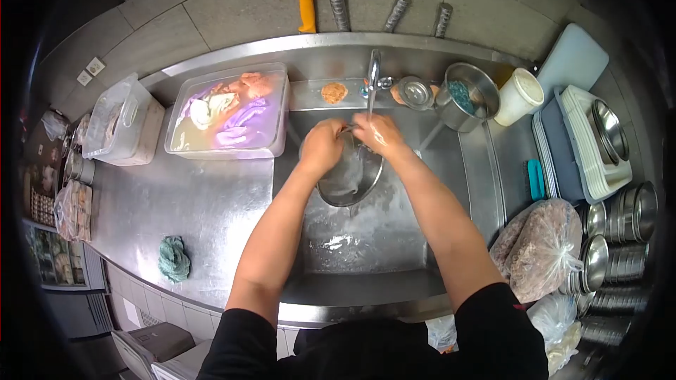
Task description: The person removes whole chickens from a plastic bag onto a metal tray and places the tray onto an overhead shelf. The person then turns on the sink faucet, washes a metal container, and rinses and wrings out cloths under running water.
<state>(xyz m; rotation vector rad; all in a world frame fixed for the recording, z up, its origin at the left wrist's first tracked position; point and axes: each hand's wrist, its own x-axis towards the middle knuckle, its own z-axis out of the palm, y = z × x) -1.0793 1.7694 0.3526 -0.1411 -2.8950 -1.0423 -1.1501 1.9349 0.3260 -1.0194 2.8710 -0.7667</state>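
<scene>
Metal bowl (345,186) — both hands (323,146) at its rim.

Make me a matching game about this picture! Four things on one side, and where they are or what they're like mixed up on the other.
Things:
1. green cloth
2. metal bowl
3. tap
4. handle nearest the left along the back wall

Places, colours and states:
A. running with water
B. yellow-orange
C. lying on the counter
D. inside the sink

Right pairs: 1-C, 2-D, 3-A, 4-B
</scene>
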